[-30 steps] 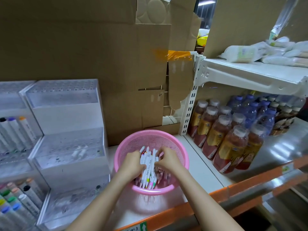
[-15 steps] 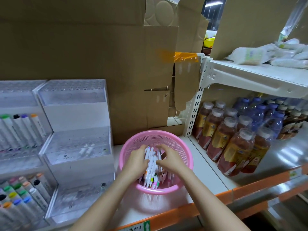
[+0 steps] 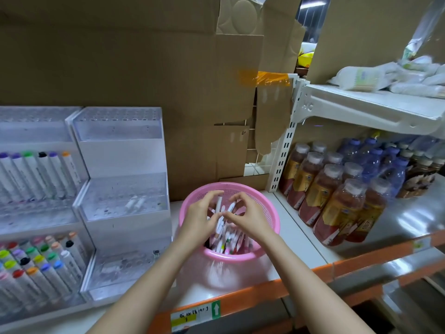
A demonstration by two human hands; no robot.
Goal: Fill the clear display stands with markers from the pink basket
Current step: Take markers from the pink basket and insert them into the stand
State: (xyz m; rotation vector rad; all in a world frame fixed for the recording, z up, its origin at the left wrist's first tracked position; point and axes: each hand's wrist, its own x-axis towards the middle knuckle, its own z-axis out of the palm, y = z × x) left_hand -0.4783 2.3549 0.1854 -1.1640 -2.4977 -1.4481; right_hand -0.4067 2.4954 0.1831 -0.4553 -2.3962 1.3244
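The pink basket [image 3: 267, 210] sits on the white shelf and holds several white markers [image 3: 228, 242] with coloured caps. Both hands are inside it. My left hand [image 3: 199, 218] grips a marker that points upward, and my right hand [image 3: 248, 215] pinches another beside it. To the left stands a clear tiered display stand [image 3: 120, 189], nearly bare, with two markers on its middle tier. A second clear stand [image 3: 36, 179] at the far left carries several rows of markers.
Cardboard sheets [image 3: 144, 80] form the back wall. Bottled drinks [image 3: 337, 189] crowd the shelf to the right of the basket, behind a white upright [image 3: 281, 155]. A higher white shelf [image 3: 373, 109] carries plastic-wrapped packs. The orange shelf edge [image 3: 240, 302] runs along the front.
Both hands have risen from the pile in the basket, each lifting a marker up by its end. The view shifted slightly left, showing more of the filled stand.
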